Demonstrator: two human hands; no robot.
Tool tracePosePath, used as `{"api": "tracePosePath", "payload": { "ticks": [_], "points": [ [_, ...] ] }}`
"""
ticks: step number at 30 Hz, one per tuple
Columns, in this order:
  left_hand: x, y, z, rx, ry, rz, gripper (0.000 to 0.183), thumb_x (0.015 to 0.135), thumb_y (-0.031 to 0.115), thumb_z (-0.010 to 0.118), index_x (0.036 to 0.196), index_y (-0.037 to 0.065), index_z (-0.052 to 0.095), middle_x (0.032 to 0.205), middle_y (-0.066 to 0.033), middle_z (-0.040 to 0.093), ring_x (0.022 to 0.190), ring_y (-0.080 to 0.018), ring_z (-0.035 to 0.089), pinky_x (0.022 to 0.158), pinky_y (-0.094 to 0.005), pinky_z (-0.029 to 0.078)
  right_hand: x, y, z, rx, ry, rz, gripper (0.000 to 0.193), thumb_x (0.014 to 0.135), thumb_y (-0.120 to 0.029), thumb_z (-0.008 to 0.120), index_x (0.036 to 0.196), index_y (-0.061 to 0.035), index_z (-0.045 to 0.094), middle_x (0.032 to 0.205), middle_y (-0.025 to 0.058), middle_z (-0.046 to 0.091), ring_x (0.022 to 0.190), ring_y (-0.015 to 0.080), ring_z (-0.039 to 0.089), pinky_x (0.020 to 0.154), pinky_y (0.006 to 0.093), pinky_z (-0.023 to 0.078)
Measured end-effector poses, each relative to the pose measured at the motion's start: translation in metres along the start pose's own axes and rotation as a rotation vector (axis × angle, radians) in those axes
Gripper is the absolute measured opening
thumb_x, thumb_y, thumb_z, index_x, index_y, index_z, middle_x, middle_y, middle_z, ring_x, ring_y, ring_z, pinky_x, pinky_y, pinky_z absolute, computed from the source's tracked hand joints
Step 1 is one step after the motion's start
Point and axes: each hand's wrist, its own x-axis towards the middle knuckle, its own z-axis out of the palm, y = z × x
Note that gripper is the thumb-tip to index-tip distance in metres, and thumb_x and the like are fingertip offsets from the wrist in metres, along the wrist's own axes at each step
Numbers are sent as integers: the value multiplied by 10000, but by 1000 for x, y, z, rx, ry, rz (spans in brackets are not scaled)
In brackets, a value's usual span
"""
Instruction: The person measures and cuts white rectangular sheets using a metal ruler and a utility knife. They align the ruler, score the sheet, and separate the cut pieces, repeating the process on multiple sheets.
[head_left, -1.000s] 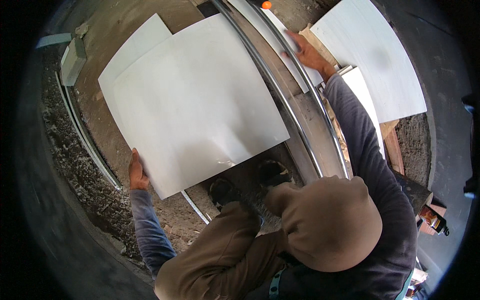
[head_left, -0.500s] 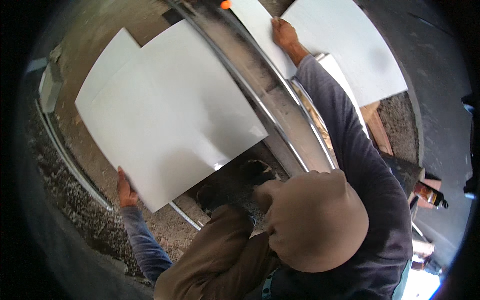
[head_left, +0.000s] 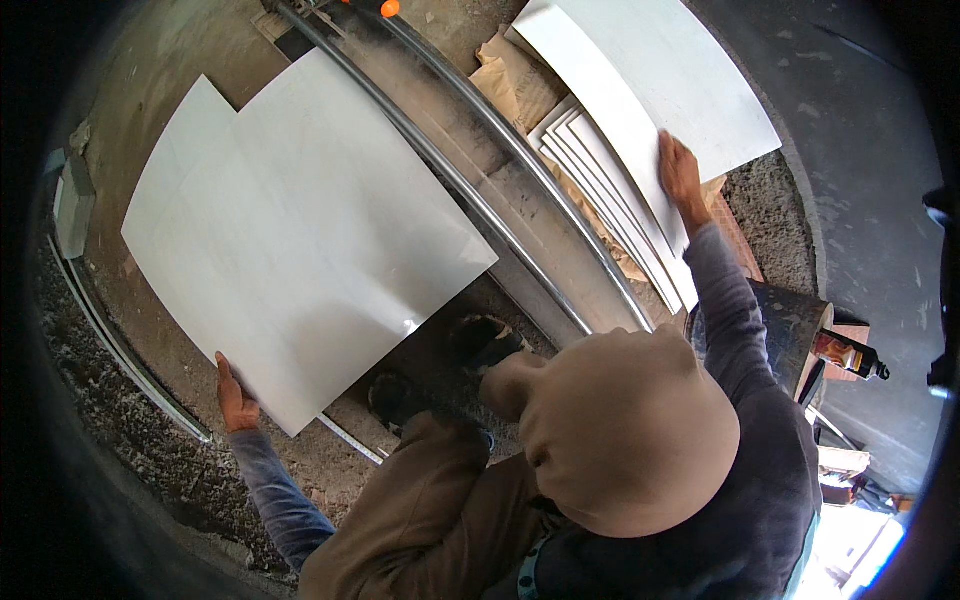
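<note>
My left hand point(head_left: 238, 402) is at the near left edge of a large white tile point(head_left: 320, 230), with one finger stretched along the edge and the others partly hidden. This tile overlaps another white tile point(head_left: 185, 150), their corners stepped at the far side. On the right, my right hand point(head_left: 682, 180) is closed over the right edge of a long, narrow white tile point(head_left: 600, 95). That strip rests over a fanned stack of white tile strips point(head_left: 600, 190). A wide white tile point(head_left: 680, 60) lies beyond my right hand.
Two long metal rails point(head_left: 440, 145) run between the tile groups, with an orange knob point(head_left: 390, 8) at the far end. Below are my brown-trousered knees point(head_left: 630, 430) and dark shoes point(head_left: 485, 343). A black-capped bottle point(head_left: 850, 355) lies at right; a metal strip point(head_left: 120, 360) lies left.
My right hand has drawn back nearer and to the right, with the narrow tile moving off the rails over the stack, which now shows. My left hand stays at the large tile's edge.
</note>
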Motion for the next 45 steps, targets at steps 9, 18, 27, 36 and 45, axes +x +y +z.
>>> {"api": "tracePosePath", "payload": {
  "ticks": [9,18,27,36,45],
  "points": [
    [-1,6,6,39,-4,24,753,1032,530,559,1536,2,373,1555,-153,447,1384,-277,474,1153,-399,401,-64,108,-5,29,27,109,647,1076,-553,385,1128,22,676,980,298,693,958,422,677,890,462,495],
    [-22,8,29,-11,40,37,685,1071,495,489,1510,-22,400,1515,-173,492,1352,-304,508,1141,-427,412,-60,101,9,-212,271,-249,412,1081,-334,460,1110,43,623,1022,277,654,967,464,607,872,508,481],
    [-21,-4,39,13,79,86,624,1077,458,496,1466,-29,457,1452,-155,556,1301,-284,558,1112,-417,442,-69,100,23,-504,268,-16,358,1079,-360,459,1151,-34,589,1155,193,608,1123,391,552,922,563,413],
    [-21,-16,33,15,51,74,647,1049,502,537,1458,6,469,1404,-137,590,1258,-265,589,1060,-418,502,-158,-89,21,715,-796,96,524,1070,-493,471,1150,1,623,997,142,689,991,272,681,789,346,542],
    [-40,-11,51,1,72,120,588,1077,436,506,1449,-17,476,1403,-151,590,1243,-271,597,1061,-419,489,-256,-202,135,1340,-1367,674,600,1073,-410,521,1490,-15,349,1497,220,447,1385,339,471,1183,507,385]
  ]
}}
